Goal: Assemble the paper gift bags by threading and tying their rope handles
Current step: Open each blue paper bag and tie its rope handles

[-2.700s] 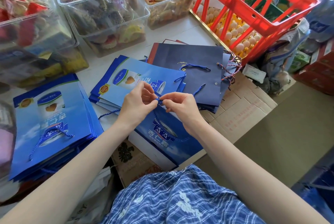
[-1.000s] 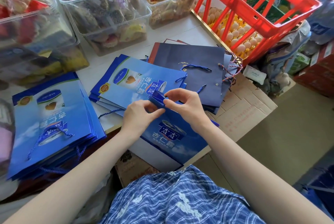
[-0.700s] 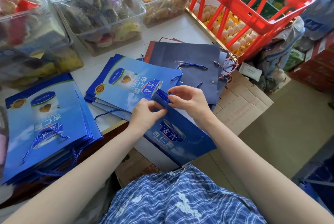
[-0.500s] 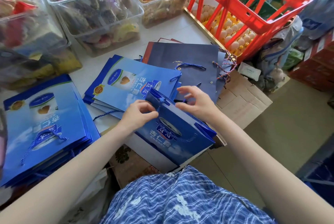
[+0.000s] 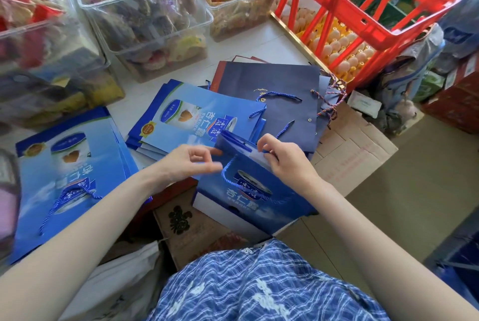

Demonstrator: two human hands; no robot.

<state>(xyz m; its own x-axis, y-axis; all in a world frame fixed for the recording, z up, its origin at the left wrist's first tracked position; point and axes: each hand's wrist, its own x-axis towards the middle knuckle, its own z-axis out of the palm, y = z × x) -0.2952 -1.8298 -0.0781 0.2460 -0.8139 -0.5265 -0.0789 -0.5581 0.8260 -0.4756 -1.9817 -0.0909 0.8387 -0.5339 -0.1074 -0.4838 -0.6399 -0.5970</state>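
Where the blue checked garment [image 5: 259,284] fills the bottom of the view, two bare forearms reach forward over a brown cardboard box [image 5: 197,227] and a white plastic bag [image 5: 124,281]. Just past these, a blue paper gift bag [image 5: 259,191] is held at the near edge of the white desk [image 5: 272,43], its mouth turned away from the person and its printed face up. A blue rope handle [image 5: 228,175] loops down across that face. The right hand [image 5: 287,157] grips the bag's upper edge, fingers curled over the rim. The left hand [image 5: 186,162] sits just beside the bag's left corner, blurred, thumb and forefinger forming a ring; I cannot tell whether it pinches anything.

To the left lies a stack of flat blue bags [image 5: 67,173] with a rope on top. Beyond the hands a second pile of light blue bags [image 5: 197,115] lies flat, partly overlapped by dark navy bags [image 5: 280,102] with blue and red-blue cords. Flattened cardboard [image 5: 352,149] lies to the right.

Farther back stand clear plastic bins [image 5: 145,14] of wrapped snacks, and a red crate [image 5: 363,9] over trays of eggs [image 5: 339,43].
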